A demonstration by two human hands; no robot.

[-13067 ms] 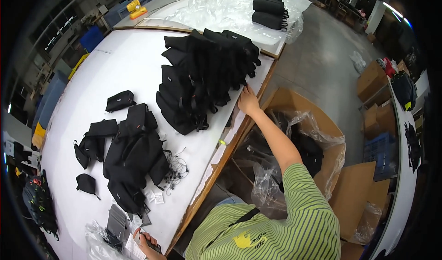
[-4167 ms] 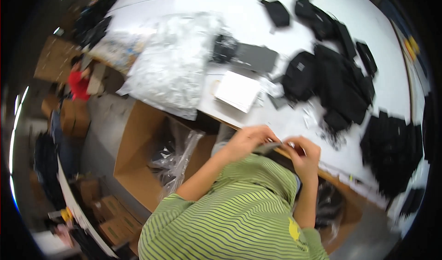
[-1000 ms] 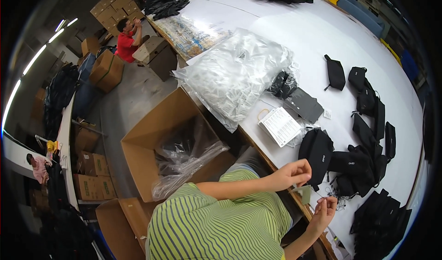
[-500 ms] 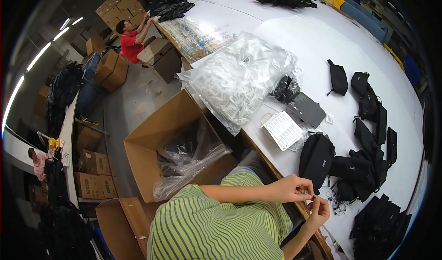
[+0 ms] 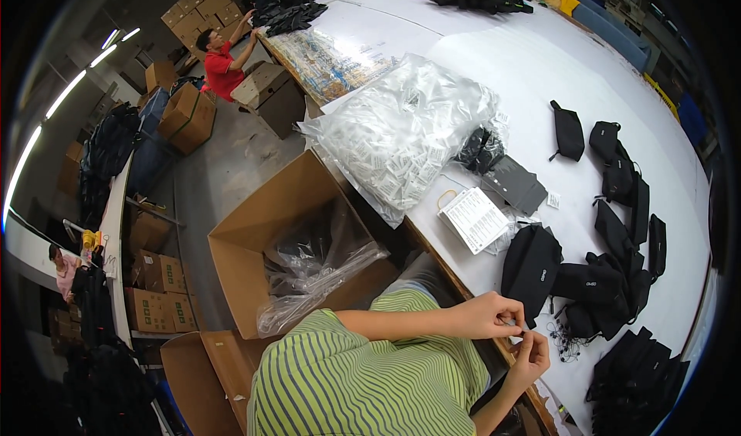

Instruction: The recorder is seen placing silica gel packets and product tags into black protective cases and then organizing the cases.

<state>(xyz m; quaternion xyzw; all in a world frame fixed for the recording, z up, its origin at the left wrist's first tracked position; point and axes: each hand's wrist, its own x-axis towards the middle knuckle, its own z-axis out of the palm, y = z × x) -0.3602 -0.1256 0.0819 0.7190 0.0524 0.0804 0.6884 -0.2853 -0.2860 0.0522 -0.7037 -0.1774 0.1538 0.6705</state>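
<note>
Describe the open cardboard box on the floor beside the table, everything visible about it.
The open cardboard box is plain brown corrugated board, large, standing on the grey floor against the edge of the white table. Its top flaps are folded outward. A clear plastic liner bag sits inside, crumpled and spilling over the near rim, with dark items showing through it. The box lies left of the person's striped shirt; neither the left hand nor the right hand touches it.

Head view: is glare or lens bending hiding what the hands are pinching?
Head view: glare stays on the clear plastic bag of packets; the white table edge bends toward the rim; left hand and right hand are sharp, but the pinched item is too small to identify.
</note>
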